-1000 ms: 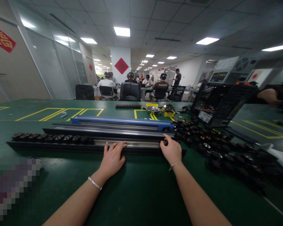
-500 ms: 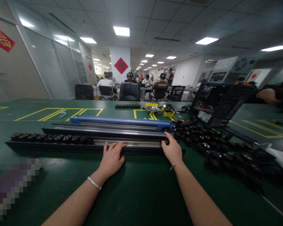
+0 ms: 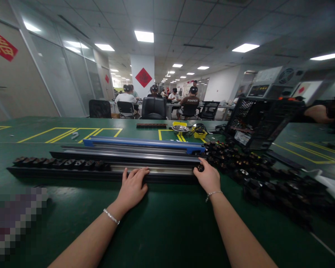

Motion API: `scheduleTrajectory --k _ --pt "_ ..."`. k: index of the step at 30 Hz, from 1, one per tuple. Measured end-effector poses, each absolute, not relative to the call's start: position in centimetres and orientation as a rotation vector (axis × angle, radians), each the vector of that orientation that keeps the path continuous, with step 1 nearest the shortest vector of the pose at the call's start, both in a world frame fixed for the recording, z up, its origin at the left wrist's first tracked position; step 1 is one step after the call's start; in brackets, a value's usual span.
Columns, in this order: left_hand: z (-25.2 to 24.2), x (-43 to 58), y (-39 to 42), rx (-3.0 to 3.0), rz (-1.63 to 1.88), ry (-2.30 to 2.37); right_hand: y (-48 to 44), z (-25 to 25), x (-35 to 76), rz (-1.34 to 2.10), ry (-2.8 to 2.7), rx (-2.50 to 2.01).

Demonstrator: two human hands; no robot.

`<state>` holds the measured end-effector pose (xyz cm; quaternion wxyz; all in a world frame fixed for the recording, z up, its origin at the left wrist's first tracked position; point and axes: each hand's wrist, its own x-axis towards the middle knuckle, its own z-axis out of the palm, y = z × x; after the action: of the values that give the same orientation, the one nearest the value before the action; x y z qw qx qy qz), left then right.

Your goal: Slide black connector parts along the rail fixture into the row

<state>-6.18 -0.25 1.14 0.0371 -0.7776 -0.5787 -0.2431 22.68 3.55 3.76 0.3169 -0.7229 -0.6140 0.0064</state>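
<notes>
My left hand (image 3: 133, 186) lies flat, fingers spread, on the near edge of a long black rail (image 3: 72, 173) that runs across the green table. A row of small black parts (image 3: 58, 163) fills the rail's left half; its right half shows bare metal (image 3: 153, 169). My right hand (image 3: 208, 176) is at the rail's right end, fingers pinched on a small black part (image 3: 200, 167). A heap of the same black parts (image 3: 257, 175) lies just to its right.
Behind the rail lie another dark rail (image 3: 123, 155) and a blue one (image 3: 142, 143). A black crate (image 3: 257, 121) stands at the right, a metal bowl (image 3: 180, 129) farther back. Seated people work at far tables. Another person's arm (image 3: 318, 113) shows at the right edge.
My right hand has slid a little to the right along the rail's end with the small black part. My left hand has stayed put.
</notes>
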Motion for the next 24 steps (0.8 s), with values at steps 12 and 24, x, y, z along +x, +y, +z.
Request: scheduleTrajectory --k 12,24 --pt "1.12 -6.13 -0.19 -2.381 -0.739 -1.790 3.18 3.80 22.62 0.042 -1.512 -2.178" --pt "0.97 -6.25 -0.10 -2.384 -0.740 -1.783 3.23 3.89 23.08 0.103 -1.494 -2.180"
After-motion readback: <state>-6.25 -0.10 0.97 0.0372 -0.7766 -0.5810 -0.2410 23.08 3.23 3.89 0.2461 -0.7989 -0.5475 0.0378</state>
